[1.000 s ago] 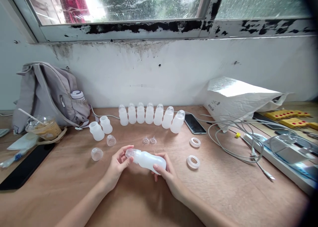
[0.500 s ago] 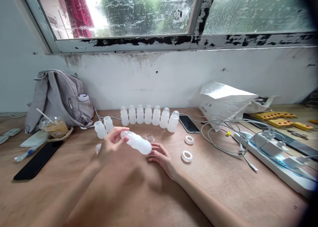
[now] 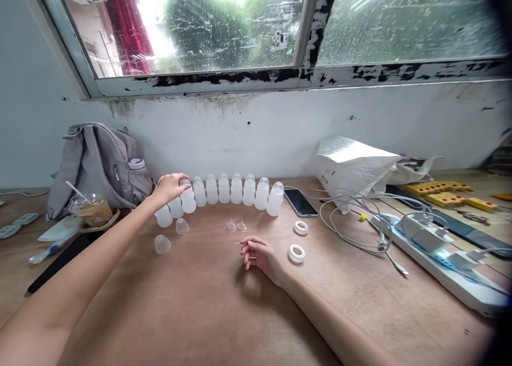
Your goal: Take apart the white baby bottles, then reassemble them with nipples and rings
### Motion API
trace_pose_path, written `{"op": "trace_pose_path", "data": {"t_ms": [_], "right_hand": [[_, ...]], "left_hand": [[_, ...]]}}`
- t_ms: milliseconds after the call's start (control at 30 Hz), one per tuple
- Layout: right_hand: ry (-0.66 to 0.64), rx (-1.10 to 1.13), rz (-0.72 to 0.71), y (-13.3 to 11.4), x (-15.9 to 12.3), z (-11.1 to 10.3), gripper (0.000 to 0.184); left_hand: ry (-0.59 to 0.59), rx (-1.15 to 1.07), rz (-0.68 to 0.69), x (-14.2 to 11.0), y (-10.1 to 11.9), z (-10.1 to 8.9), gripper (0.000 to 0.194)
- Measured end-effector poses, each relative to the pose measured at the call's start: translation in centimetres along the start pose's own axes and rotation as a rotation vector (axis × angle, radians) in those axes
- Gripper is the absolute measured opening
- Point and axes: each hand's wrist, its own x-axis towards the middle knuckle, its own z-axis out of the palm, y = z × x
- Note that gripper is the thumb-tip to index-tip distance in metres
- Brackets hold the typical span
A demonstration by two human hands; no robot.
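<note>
My left hand (image 3: pixel 171 189) reaches to the left part of a curved row and grips the top of a capped baby bottle (image 3: pixel 188 201), which stands upright on the table. Several more frosted, capped bottles (image 3: pixel 236 189) continue the row to the right. Left of the held one are two bottles (image 3: pixel 164 217), their tops partly behind my arm and hand. Two clear dome caps (image 3: pixel 162 244) lie in front of them. My right hand (image 3: pixel 260 258) rests on the table with loosely bent fingers and holds nothing. Near it are two clear nipples (image 3: pixel 241 225) and two white collar rings (image 3: pixel 296 253).
A phone (image 3: pixel 301 202) lies right of the row, before a white bag (image 3: pixel 356 166). Cables (image 3: pixel 332 222) and a power strip (image 3: pixel 444 259) take up the right side. At left stand a backpack (image 3: pixel 94 163) and an iced drink cup (image 3: pixel 94 210).
My left hand has carried the bottle from between my hands, where it was tilted, to the left part of the row, now upright. My right hand has come away from its base.
</note>
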Motion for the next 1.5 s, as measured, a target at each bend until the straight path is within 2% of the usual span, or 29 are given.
{"op": "trace_pose_path", "data": {"t_ms": [267,533,700,867,933,1000,1133,1233,1400,1500], "right_hand": [[-0.021,-0.006,0.013,0.4,0.3,-0.4,0.017],[-0.029,-0.014,0.024,0.4,0.4,-0.4,0.015],[-0.034,-0.031,0.030,0.5,0.4,-0.4,0.014],[-0.039,-0.056,0.032,0.4,0.3,-0.3,0.014],[-0.044,-0.066,0.036,0.4,0.2,-0.2,0.015],[-0.045,-0.109,0.031,0.5,0.0,-0.2,0.016],[-0.044,-0.333,-0.027,0.5,-0.3,-0.1,0.019],[-0.037,-0.540,-0.083,0.0,-0.7,-0.2,0.018],[-0.030,-1.171,-0.327,-1.6,-1.4,-0.7,0.009],[-0.025,-1.425,-0.365,-2.2,-1.6,-1.0,0.010]], "left_hand": [[-0.015,0.106,-0.079,1.8,-1.0,3.1,0.034],[-0.011,0.123,-0.085,2.3,-2.5,4.0,0.034],[0.009,0.105,-0.074,2.1,-2.7,4.4,0.035],[0.096,0.072,-0.035,1.4,-1.6,3.9,0.044],[0.126,0.050,0.027,0.4,-0.4,3.8,0.041],[0.103,0.018,0.124,-1.2,1.3,4.3,0.033],[-0.046,-0.066,0.305,-5.6,5.5,7.3,0.021],[-0.078,-0.130,0.324,-7.7,7.9,10.2,0.026],[-0.048,-0.230,0.236,-7.6,9.3,13.6,0.025],[-0.040,-0.277,0.212,-7.2,9.2,14.4,0.018]]}}
